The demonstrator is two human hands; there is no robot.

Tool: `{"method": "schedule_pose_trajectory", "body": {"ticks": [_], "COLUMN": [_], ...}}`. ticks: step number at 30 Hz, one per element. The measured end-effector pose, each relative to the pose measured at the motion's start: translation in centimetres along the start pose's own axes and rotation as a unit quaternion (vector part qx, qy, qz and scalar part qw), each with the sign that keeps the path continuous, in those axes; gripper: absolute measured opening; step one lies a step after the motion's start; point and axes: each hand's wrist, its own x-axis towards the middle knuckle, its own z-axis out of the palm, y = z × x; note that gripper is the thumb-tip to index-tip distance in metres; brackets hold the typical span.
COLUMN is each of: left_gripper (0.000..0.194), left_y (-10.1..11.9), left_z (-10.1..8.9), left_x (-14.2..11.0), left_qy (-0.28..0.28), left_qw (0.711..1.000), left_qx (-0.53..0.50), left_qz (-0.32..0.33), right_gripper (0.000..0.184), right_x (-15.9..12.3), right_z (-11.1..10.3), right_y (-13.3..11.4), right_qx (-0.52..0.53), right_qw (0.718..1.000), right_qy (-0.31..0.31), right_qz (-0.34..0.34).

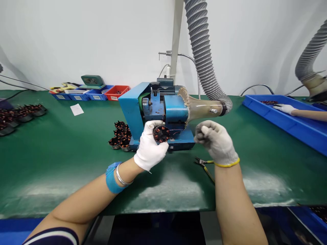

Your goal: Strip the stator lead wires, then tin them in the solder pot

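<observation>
Starting up close, I've got a blue band and a silver bangle on my left wrist. Green-handled pliers are lying open on the green desk, right next to my right hand. That one's gloved, fingers curled in and pressed together; can't tell if anything's inside. My left hand, also gloved, is pinching a round copper-wound core between thumb and fingers, in front of the blue machine. More cores are stacked just left of its base. Over on the right, another person's gloved hand is reaching into a long blue tray. Way back by the wall: small blue bins, a red bin, plus a fat grey hose coming down to the machine's clear funnel.
</observation>
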Motion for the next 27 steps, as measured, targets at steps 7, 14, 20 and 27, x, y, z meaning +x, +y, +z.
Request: {"method": "schedule_pose_trajectory", "body": {"ticks": [7,14,20,27], "left_gripper": [0.057,0.050,0.052,0.048], "left_y": [-0.2,1.0,0.6,0.2], "left_z": [0.9,1.8,2.1,2.5], "left_x": [-0.5,-1.0,-1.1,-1.1], "left_qy": [-0.010,-0.016,-0.041,-0.099], "left_qw": [0.996,0.994,0.992,0.981], "left_qx": [0.076,0.100,0.044,-0.060], "left_qz": [0.050,-0.035,-0.114,-0.158], "right_gripper": [0.047,0.026,0.026,0.023], "right_x": [0.0,0.9,1.1,0.2], "right_z": [3.7,4.1,2.8,5.2], "right_y": [2.1,2.1,2.4,4.0], "right_qx": [-0.012,0.088,-0.084,-0.087], "right_qw": [0.997,0.980,0.992,0.994], "right_qy": [-0.060,0.171,0.083,0.028], "right_qz": [0.047,0.046,0.043,0.060]}}
